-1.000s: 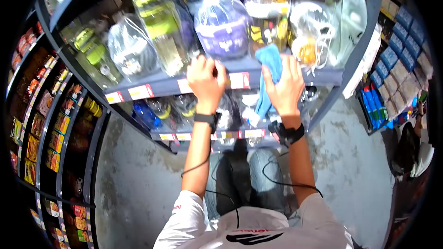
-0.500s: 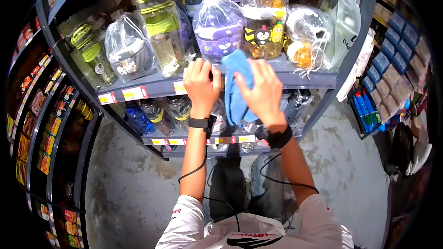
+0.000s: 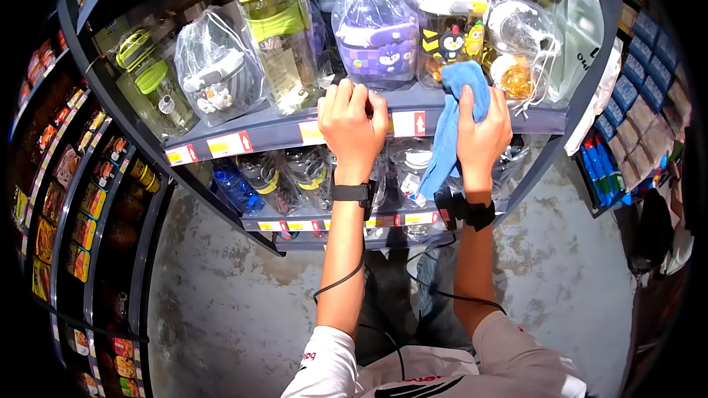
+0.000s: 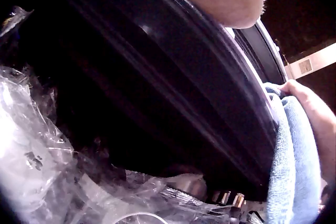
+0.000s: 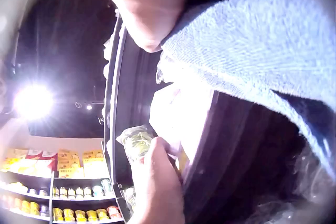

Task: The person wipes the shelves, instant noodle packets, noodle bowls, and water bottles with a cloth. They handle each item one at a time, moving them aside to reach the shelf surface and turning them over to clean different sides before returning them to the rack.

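Note:
My right hand (image 3: 483,133) holds a blue cloth (image 3: 441,151) at the front edge of the upper shelf (image 3: 269,138). One end of the cloth lies over the edge near an orange bottle, and the rest hangs down in front. To its left, my left hand (image 3: 352,133) grips the same edge with fingers curled over it, beside a price label (image 3: 310,131). Behind the hands stand a purple bagged bottle (image 3: 376,40) and a clear bottle with cartoon figures (image 3: 451,29). The left wrist view shows the cloth (image 4: 294,155) draped below the shelf's dark underside.
Wrapped green bottles (image 3: 273,29) and a grey bagged bottle (image 3: 220,74) stand to the left on the upper shelf. More wrapped bottles (image 3: 306,169) fill the shelf below. Food shelving (image 3: 81,221) flanks the left side, and blue packs (image 3: 638,66) are stacked at right.
The right hand first moved the cloth left along the shelf edge toward the left hand, then back to the right. The left hand has stayed on the edge.

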`<state>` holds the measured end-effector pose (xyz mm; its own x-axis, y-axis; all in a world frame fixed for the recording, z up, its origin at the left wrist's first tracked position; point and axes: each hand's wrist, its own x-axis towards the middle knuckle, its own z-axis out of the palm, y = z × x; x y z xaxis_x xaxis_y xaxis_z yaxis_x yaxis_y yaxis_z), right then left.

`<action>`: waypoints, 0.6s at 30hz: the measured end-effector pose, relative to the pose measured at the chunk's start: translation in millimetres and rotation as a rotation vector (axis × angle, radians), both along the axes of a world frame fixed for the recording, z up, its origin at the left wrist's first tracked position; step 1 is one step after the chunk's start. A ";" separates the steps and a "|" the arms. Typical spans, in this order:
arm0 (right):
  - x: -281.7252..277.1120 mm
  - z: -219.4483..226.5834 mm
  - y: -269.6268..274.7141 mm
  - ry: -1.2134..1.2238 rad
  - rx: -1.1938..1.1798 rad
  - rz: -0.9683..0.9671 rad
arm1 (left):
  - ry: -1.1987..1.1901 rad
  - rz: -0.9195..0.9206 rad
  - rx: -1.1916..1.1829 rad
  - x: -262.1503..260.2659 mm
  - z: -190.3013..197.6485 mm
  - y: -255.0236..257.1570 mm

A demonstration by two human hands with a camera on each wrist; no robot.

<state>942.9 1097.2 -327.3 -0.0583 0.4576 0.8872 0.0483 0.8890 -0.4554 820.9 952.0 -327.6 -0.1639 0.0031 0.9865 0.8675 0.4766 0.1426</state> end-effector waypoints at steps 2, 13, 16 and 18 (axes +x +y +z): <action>-5.9 2.6 -14.0 -0.053 -0.018 -0.019 | 0.023 0.003 0.006 0.6 -0.7 1.8; 1.8 -7.5 -0.3 -0.179 0.224 0.046 | 0.045 -0.046 -0.065 -2.7 -2.0 -8.2; 13.7 -12.5 36.8 -0.128 0.198 -0.087 | 0.017 -0.065 -0.072 -1.9 -0.9 -15.6; 13.4 -13.1 46.9 -0.096 0.255 -0.132 | 0.000 -0.188 -0.090 2.3 -2.5 -27.6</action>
<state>956.3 1144.2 -340.4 -0.1024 0.2297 0.9679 0.2033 0.9573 -0.2057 823.3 924.3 -330.1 -0.1524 0.1217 0.9808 0.9424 0.3169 0.1071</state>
